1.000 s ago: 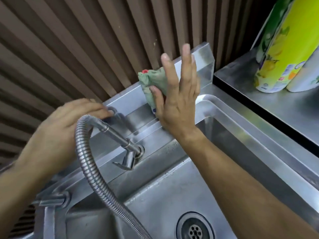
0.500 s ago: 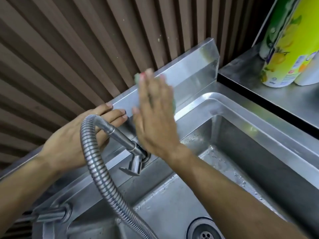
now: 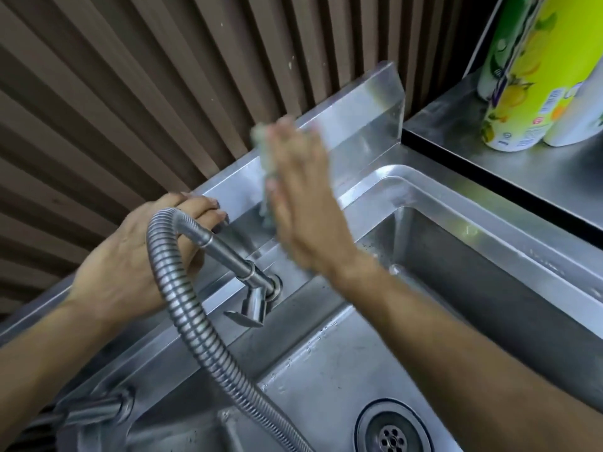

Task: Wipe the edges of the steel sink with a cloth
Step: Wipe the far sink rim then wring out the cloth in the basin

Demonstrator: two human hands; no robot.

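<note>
- Since a second earlier, the right hand [image 3: 303,203] had slid leftward along the sink's upright back panel [image 3: 365,115], away from its far corner and toward the tap, while the view shifted a little so the drain [image 3: 393,432] sat lower in the picture.
- That hand was blurred with motion; its fingers lay straight and flat, pressing the green cloth [image 3: 264,154] against the panel rather than curling round it.
- Only a strip of cloth showed past the fingertips and down the thumb side; the rest was hidden under the palm.
- The left hand [image 3: 130,265] rested on the top edge of the panel just behind the flexible steel hose [image 3: 186,308], fingers bent over the edge as if for support. It held no tool.
- The tap lever [image 3: 251,308] stood between the two hands, close under the right wrist.
- By my reading, the job was partway through: the back panel near the corner looked wet and streaked, as if already wiped.
- The stretch behind the hose and under the left hand, the front lip and the right-hand rim [image 3: 489,223] beside the counter [image 3: 522,171] with its yellow-green bottles [image 3: 535,76] probably remained to be done.
- How clean any edge was, I could not tell.
</note>
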